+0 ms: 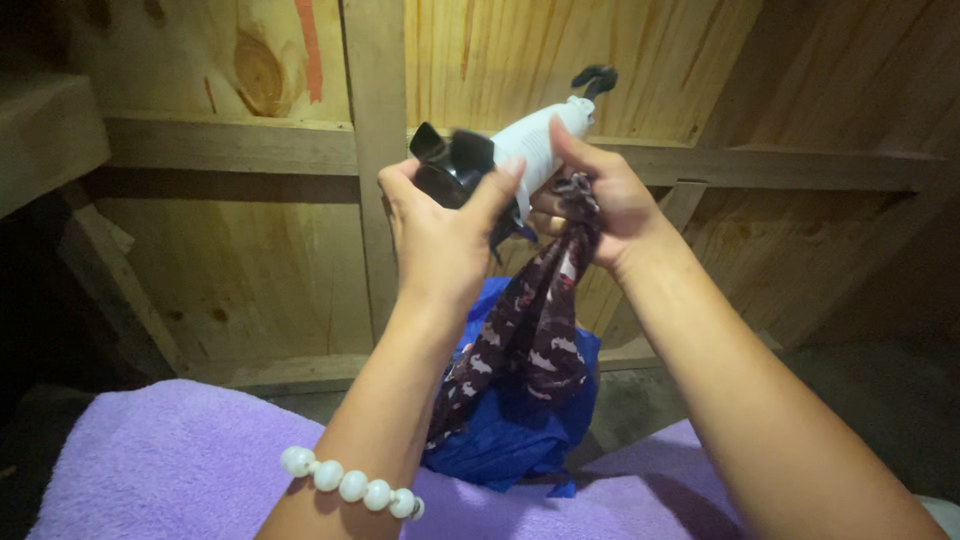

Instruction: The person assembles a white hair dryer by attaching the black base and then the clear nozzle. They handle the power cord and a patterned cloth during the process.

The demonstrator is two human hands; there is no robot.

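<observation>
Head view, looking down along two bare forearms raised in front of a wooden plank wall (250, 270); the left hand (440, 235) is curled shut around a black, winged plastic part (452, 165) at the lower end of a white tube-shaped bottle (540, 145), fingertips pressed against the black piece; the right hand (600, 205) is closed too, thumb lying along the white bottle and fingers pinching the top of a dark maroon patterned cloth (530, 330) against it; the bottle tilts up to the right and ends in a small black hooked tip (593, 78); the patterned cloth hangs straight down between the two wrists, in front of a crumpled bright blue fabric (520, 430) that rests below; a bracelet of white beads (350, 485) circles the left forearm; a lilac towel (170, 460) spreads across the bottom of the picture, beneath both arms; the surroundings to the left and right are dim.
</observation>
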